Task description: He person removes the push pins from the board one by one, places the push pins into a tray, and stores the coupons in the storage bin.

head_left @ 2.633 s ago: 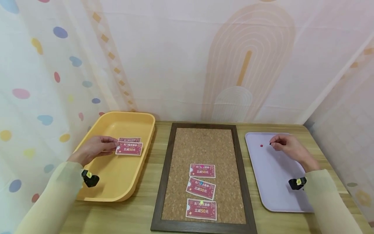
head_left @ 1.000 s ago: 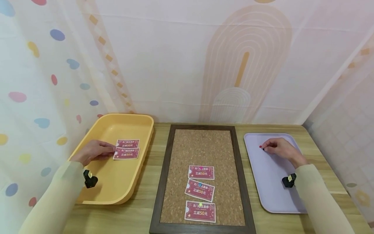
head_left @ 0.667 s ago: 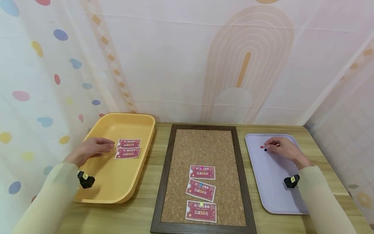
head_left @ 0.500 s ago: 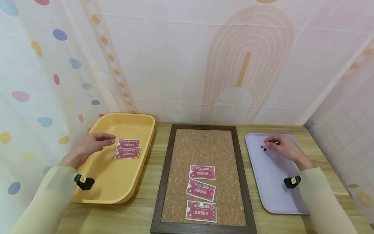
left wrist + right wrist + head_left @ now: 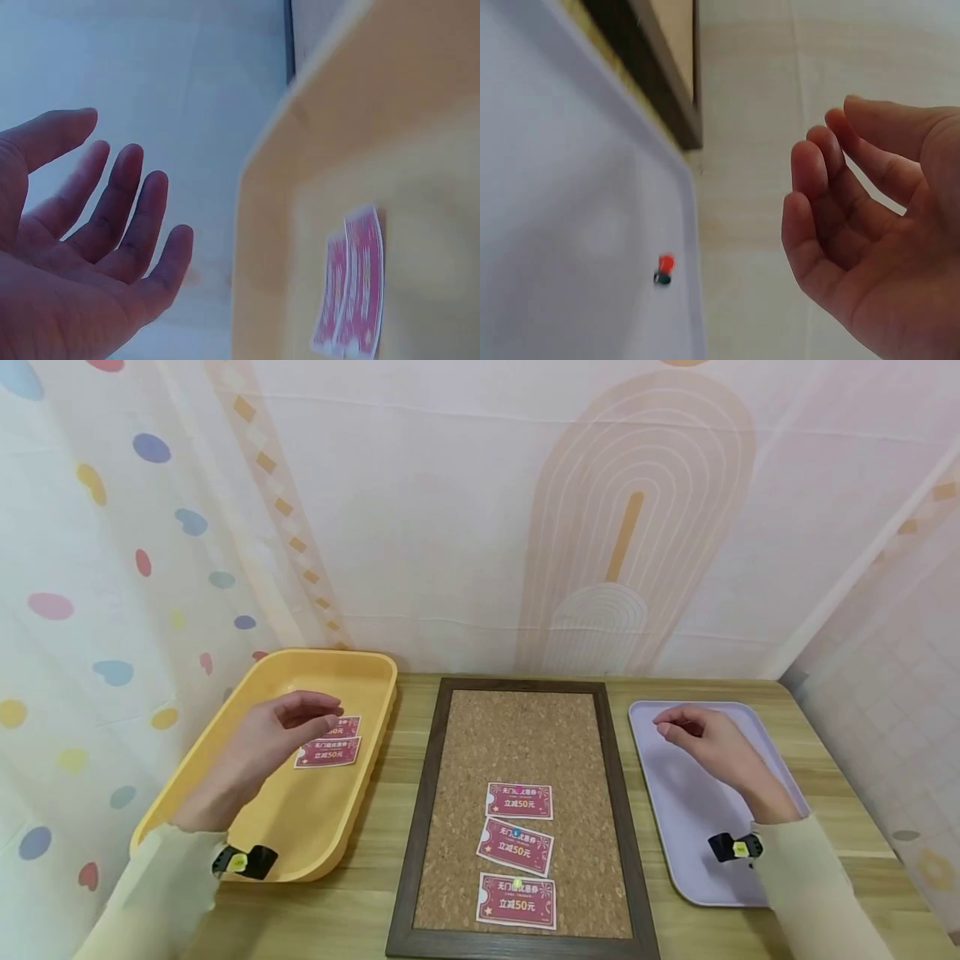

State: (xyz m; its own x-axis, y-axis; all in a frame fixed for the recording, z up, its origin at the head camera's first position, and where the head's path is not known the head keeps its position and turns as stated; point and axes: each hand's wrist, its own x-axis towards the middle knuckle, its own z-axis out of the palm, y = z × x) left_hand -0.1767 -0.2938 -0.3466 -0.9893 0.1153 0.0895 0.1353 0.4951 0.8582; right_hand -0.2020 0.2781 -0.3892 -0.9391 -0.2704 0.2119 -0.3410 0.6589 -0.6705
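Note:
My left hand (image 5: 273, 735) hovers over the yellow tray (image 5: 288, 852), fingers relaxed and holding nothing. Two pink-red coupons lie on that tray's floor, the nearer coupon (image 5: 327, 752) slightly overlapping the farther coupon (image 5: 349, 726), which the hand partly covers in the head view. Above the lilac tray (image 5: 693, 852) is my right hand (image 5: 708, 743), its fingers loosely bent with nothing between them. The right wrist view shows a red push pin (image 5: 667, 262) and a dark push pin (image 5: 662, 279) side by side in the lilac tray; the hand hides them in the head view.
Between the trays lies a dark-framed cork board (image 5: 525, 735). Three coupons are pinned on it: the upper coupon (image 5: 519, 803), the tilted middle coupon (image 5: 510, 852) and the lower coupon (image 5: 517, 906). A patterned curtain (image 5: 450, 527) hangs behind the wooden table (image 5: 408, 735).
My left hand has let go of a coupon, now lying in the yellow tray. My right hand has released the dark push pin beside the red one. Both hands have since shifted toward the board.

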